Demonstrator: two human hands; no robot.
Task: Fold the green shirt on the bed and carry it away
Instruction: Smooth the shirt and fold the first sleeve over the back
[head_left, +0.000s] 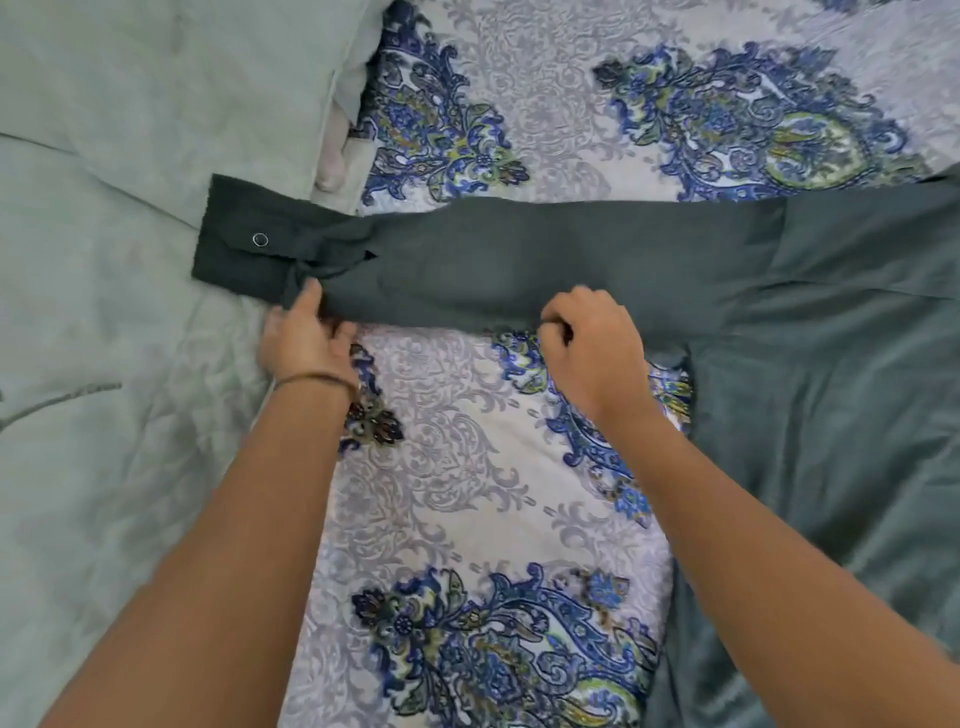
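Observation:
The dark green shirt (831, 364) lies flat on the bed (467, 493), its body at the right. One long sleeve (493, 260) stretches out to the left, and its buttoned cuff (239, 244) reaches onto the pale blanket. My left hand (304, 338) pinches the sleeve's near edge just beside the cuff. Further right, my right hand (592, 343) grips the same near edge at mid-sleeve with curled fingers.
A pale green blanket (104, 364) and a pillow (182, 78) cover the left side of the bed. The patterned blue and white sheet shows in the middle and at the top right.

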